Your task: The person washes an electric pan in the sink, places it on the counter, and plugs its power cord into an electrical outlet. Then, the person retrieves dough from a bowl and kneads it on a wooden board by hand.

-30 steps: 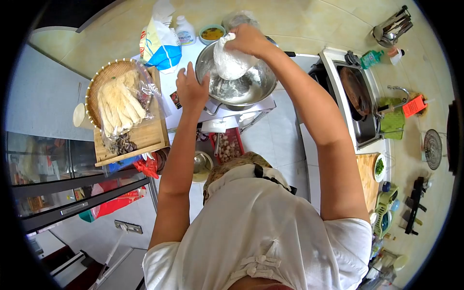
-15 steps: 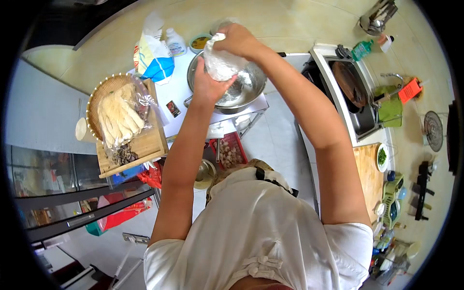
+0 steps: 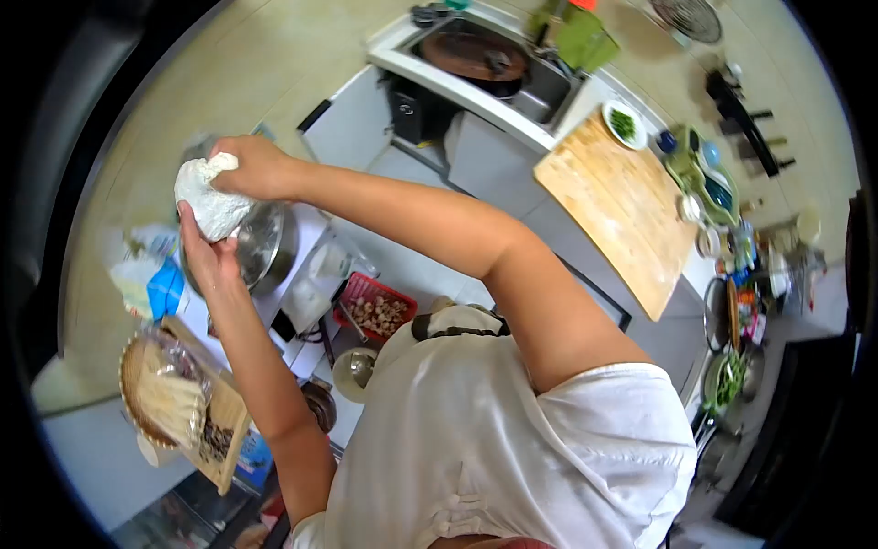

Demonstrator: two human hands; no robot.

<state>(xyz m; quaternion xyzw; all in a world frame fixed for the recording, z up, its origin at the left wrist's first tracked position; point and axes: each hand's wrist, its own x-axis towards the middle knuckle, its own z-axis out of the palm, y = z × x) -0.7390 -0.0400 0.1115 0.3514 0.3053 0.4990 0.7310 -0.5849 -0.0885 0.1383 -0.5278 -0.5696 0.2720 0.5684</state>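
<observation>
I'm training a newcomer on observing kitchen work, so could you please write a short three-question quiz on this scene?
1. True or false: the left hand and the right hand both touch the white floury mass.
2. What is on the white plate?
a) lemon slices
b) chopped greens
c) whole eggs
3. Fill in the colour: the basket of small pale pieces on the floor is ____.

Key: 1 true; 2 b; 3 red.

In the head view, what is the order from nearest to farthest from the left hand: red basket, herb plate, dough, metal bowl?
From the left hand:
1. Dough, touching it
2. Metal bowl, just right
3. Red basket, farther right
4. Herb plate, far right
</observation>
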